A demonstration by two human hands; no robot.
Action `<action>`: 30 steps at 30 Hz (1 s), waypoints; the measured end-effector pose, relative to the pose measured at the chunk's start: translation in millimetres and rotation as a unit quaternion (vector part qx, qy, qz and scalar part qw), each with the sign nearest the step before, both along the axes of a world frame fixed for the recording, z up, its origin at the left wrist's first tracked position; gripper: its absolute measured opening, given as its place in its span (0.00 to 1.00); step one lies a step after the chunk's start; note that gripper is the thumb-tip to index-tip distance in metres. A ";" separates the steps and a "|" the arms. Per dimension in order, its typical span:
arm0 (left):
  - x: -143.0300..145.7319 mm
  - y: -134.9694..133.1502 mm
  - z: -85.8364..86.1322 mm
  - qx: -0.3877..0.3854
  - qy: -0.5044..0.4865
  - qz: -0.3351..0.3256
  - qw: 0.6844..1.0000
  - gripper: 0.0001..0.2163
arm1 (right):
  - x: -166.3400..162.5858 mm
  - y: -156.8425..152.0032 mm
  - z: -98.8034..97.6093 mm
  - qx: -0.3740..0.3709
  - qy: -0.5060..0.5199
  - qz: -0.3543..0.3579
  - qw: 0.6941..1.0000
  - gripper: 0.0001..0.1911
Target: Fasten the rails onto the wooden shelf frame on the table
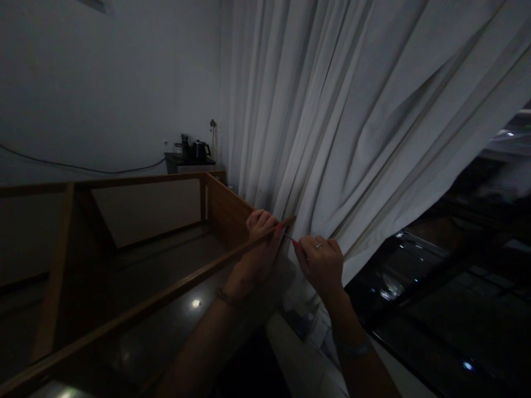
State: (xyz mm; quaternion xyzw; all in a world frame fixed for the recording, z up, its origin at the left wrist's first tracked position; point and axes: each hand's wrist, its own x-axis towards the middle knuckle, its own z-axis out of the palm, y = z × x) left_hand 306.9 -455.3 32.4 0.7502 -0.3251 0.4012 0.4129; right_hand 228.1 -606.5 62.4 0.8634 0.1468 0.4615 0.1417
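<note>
A wooden frame like an open shelf unit stretches from the lower left to the middle of the head view. My left hand is wrapped around the near rail close to its end, the thumb pressed along the wood. Just to the right, my right hand is closed in a fist around a screwdriver. Its handle is hidden in the fingers. The thin shaft points left to the rail's end beside my left thumb; its tip is too dark to make out.
A white curtain hangs right behind the frame's end. Dark glass lies to the right. At the back, a black kettle stands on a small cabinet. A black cable droops along the wall.
</note>
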 end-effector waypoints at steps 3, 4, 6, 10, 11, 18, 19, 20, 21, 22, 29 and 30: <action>-0.7 -0.5 -0.1 -0.003 0.009 -0.003 1.000 0.10 | 0.9 -1.2 0.4 0.001 -0.011 -0.007 1.000 0.19; -0.5 -0.9 -0.5 -0.005 0.011 -0.003 1.000 0.10 | 1.1 -1.2 0.0 0.004 -0.011 -0.003 1.000 0.19; 0.2 -1.8 -1.7 -0.014 0.009 0.003 1.000 0.10 | 1.3 -0.4 -1.9 0.019 -0.004 0.013 1.000 0.20; 1.7 -2.8 -2.4 -0.011 0.002 0.005 1.000 0.10 | 0.9 6.1 -8.7 0.089 0.016 0.039 0.995 0.22; 1.7 -2.8 -2.0 -0.009 0.004 0.005 1.000 0.10 | 0.7 9.0 -10.6 0.121 0.025 0.041 0.991 0.23; 0.6 -2.3 0.4 -0.002 0.023 -0.005 1.000 0.11 | -2.1 33.2 -15.6 0.469 0.175 0.120 0.858 0.29; 0.4 -1.9 0.6 -0.005 0.020 -0.006 1.000 0.12 | -2.5 34.8 -15.5 0.495 0.181 0.128 0.840 0.29; 0.2 -1.4 1.0 -0.008 0.015 -0.007 1.000 0.11 | -2.9 35.4 -15.5 0.511 0.185 0.133 0.829 0.30; 0.1 -0.9 1.4 -0.007 0.008 -0.009 1.000 0.11 | -3.2 34.8 -15.4 0.517 0.188 0.136 0.824 0.30; -0.1 -0.4 1.9 -0.005 -0.002 -0.012 1.000 0.10 | -3.4 33.2 -15.2 0.513 0.193 0.137 0.825 0.30; 2.9 -1.7 -0.2 -0.011 -0.013 -0.014 1.000 0.09 | -2.0 3.8 -9.3 0.275 0.097 0.115 0.950 0.18; 3.4 -2.3 -1.1 -0.015 -0.014 -0.013 1.000 0.09 | -1.0 -1.1 -7.5 0.209 0.073 0.116 0.968 0.16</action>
